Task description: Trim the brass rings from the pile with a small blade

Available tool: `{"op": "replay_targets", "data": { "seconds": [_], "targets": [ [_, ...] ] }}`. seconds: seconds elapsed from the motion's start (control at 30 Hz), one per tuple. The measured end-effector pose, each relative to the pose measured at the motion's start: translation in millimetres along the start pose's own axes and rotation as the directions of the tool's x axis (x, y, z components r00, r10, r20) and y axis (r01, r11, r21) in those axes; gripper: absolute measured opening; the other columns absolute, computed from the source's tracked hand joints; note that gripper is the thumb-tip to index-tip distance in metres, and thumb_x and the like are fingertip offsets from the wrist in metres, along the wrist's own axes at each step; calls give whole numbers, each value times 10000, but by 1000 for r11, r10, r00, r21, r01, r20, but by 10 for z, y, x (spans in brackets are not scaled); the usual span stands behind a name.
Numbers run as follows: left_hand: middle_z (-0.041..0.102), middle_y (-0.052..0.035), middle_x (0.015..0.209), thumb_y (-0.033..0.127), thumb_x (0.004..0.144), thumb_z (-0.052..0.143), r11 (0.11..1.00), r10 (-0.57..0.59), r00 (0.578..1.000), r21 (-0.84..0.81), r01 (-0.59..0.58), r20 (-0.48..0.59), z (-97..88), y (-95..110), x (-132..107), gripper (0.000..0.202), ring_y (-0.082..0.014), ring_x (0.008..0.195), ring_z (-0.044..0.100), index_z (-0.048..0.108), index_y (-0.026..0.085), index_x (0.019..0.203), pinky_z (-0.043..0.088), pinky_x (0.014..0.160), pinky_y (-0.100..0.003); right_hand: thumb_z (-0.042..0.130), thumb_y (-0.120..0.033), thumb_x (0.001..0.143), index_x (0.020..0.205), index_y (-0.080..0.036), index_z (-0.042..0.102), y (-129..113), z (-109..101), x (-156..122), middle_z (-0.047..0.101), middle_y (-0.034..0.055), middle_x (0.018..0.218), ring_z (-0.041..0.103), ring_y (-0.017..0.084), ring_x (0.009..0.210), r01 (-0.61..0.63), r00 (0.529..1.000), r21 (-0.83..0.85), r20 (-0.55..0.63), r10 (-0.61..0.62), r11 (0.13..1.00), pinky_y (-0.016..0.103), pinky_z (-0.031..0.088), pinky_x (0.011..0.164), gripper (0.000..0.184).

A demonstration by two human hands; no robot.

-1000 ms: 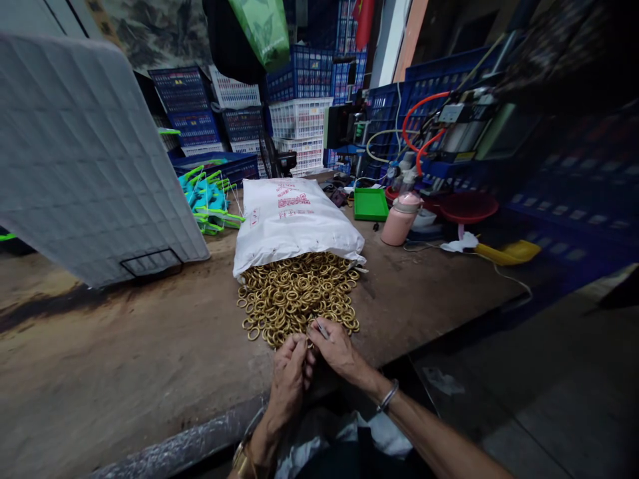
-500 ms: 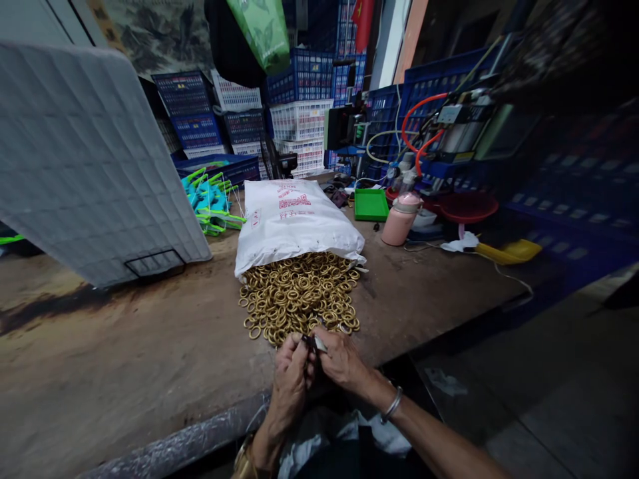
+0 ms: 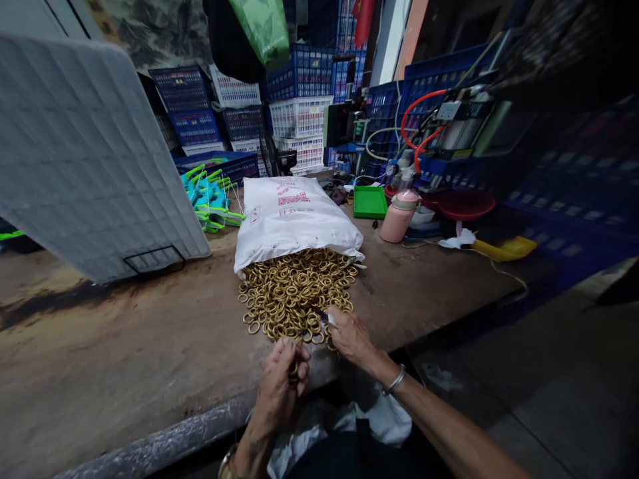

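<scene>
A heap of brass-coloured rings (image 3: pixel 292 286) spills from the mouth of a white printed sack (image 3: pixel 299 223) on the table. My left hand (image 3: pixel 280 376) is closed near the table's front edge, and gold-coloured rings (image 3: pixel 293 372) show between its fingers; how many cannot be told. At the heap's front right, my right hand (image 3: pixel 353 340) grips a thin dark tool (image 3: pixel 318 311) with a whitish part by the fingers. The tool's dark tip points left over the rings; its exact kind is unclear.
A tall pale padded panel (image 3: pixel 100 159) stands on the left of the wooden table (image 3: pixel 150 359). Green and blue hangers (image 3: pixel 212 196) lie behind it. Right of the sack are a green tray (image 3: pixel 369 201), a pink bottle (image 3: pixel 398 216) and a yellow scoop (image 3: pixel 509 248). Crates (image 3: pixel 302 116) are stacked behind.
My hands, close together before, have moved apart. My right hand with the tool has gone forward and slightly right to the heap; my left has moved down and left.
</scene>
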State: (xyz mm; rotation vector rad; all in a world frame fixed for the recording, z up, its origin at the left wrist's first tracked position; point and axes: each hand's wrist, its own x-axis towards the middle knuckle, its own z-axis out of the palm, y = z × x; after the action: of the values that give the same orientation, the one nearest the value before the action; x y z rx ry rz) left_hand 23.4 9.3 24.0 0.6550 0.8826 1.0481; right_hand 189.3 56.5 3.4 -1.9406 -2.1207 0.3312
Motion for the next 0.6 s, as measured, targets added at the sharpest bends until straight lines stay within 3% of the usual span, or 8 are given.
{"op": "replay_targets", "data": {
  "seconds": [0.17, 0.3, 0.4, 0.6],
  "targets": [
    [577, -23, 734, 348, 749, 573, 990, -4, 1000, -140, 1, -18, -154, -25, 73, 214, -57, 481, 464, 511, 143, 757, 302, 367, -150, 414, -146, 774, 909, -202, 507, -41, 60, -64, 623, 26, 819, 551, 136, 733, 79, 996, 67, -43, -76, 995, 220, 271, 595, 173],
    [573, -7, 689, 297, 740, 584, 965, -94, 995, -248, 87, -16, -214, -35, 99, 175, -66, 487, 492, 545, 154, 834, 331, 373, -147, 446, -232, 801, 935, -209, 499, -135, 108, -79, 626, 28, 830, 562, 151, 732, 15, 999, 14, -39, -15, 1000, 237, 267, 597, 146],
    [574, -15, 686, 281, 740, 584, 937, -151, 988, -319, 146, 8, -247, -34, 121, 152, -76, 533, 523, 566, 131, 748, 374, 391, -149, 425, -227, 816, 907, -207, 514, -188, 137, -45, 623, 34, 819, 557, 161, 740, -29, 999, -32, -20, 28, 999, 248, 257, 601, 128],
    [607, -28, 723, 242, 679, 653, 941, -197, 979, -291, 171, -59, -260, -75, 154, 147, -108, 608, 580, 565, 126, 701, 430, 417, -163, 414, -166, 789, 885, -200, 530, -198, 121, -3, 610, 36, 862, 538, 152, 751, -34, 998, -22, -54, 33, 999, 251, 241, 601, 154]
  ]
}}
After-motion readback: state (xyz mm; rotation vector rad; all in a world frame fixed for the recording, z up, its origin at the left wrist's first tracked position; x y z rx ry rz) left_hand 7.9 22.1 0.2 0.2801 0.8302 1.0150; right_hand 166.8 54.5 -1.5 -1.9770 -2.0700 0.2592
